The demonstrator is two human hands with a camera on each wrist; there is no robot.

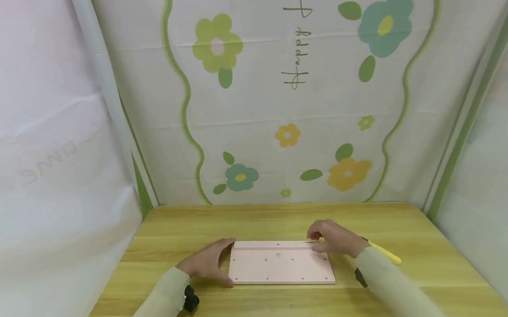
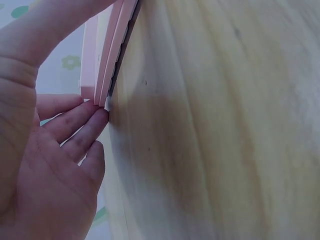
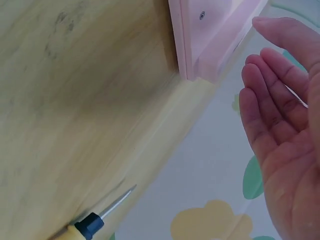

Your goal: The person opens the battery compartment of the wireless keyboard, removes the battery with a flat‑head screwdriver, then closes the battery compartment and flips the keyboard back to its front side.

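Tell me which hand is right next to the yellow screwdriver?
The right hand, at the pink board's far right corner. The yellow screwdriver lies just beside its wrist; the left hand is across the board.

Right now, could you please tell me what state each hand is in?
Left hand: open, fingers touching the left edge of the flat pink rectangular panel.
Right hand: open, at the panel's right far corner, holding nothing.

— We see soft, even, bright light in the head view; the walls bend at the edges.

— Yes, and in our wrist views the pink board (image 2: 107,47) throws a dark shadow on the table (image 2: 225,125). The near hand (image 3: 285,125) is a little blurred.
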